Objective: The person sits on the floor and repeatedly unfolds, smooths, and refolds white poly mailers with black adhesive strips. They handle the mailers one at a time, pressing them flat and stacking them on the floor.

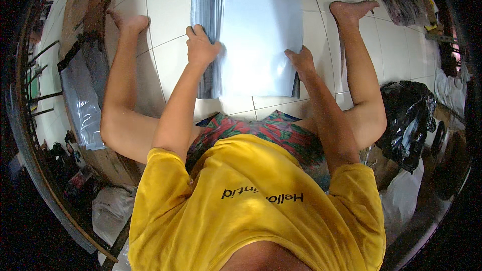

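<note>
A stack of pale grey plastic mailer bags (pixel 261 30) lies on the tiled floor between my legs, with a black strip across its far end. Along its left side the layers are fanned out, showing dark and light edges. My left hand (pixel 203 47) is closed on that fanned left edge, thumb on top. At the opposite edge, my right hand (pixel 301 61) pinches the side of the stack with its thumb over the top sheet; its other fingers are partly hidden.
Another pile of grey plastic bags (pixel 80 100) lies beyond my left leg, near a brown cardboard sheet (pixel 83 0). A shiny black plastic bag (pixel 409 120) sits beside my right knee. White bags (pixel 113 213) rest at the lower left. Dark metal bars (pixel 45 80) stand at the left.
</note>
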`<state>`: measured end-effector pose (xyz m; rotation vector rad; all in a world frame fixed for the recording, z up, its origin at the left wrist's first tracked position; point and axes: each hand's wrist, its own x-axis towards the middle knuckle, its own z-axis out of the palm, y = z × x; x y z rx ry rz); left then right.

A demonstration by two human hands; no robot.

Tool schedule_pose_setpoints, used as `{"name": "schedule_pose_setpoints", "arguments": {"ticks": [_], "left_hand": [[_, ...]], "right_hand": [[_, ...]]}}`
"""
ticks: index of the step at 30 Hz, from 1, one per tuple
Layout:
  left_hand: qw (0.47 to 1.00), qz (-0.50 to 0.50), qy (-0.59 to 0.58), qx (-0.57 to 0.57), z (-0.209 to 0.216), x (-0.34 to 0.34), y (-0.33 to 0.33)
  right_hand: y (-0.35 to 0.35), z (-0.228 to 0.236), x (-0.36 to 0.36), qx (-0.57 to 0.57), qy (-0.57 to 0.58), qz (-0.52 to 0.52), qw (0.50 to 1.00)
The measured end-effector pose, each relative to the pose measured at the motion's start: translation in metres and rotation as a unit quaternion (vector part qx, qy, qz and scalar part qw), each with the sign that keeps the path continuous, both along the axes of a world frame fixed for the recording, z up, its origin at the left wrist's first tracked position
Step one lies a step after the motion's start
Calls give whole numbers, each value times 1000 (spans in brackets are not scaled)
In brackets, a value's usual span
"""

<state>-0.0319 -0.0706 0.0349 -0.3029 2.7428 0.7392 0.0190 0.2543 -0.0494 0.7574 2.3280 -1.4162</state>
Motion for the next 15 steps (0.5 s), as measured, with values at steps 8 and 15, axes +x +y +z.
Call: {"name": "schedule_pose_setpoints", "arguments": {"ticks": [8, 15], "left_hand": [[983, 134, -22, 119, 12, -20, -26], [997, 51, -11, 49, -34, -19, -43]], "right_hand": [[-9, 53, 4, -52, -19, -14, 998], [-13, 49, 6, -67, 24, -47, 996]]}}
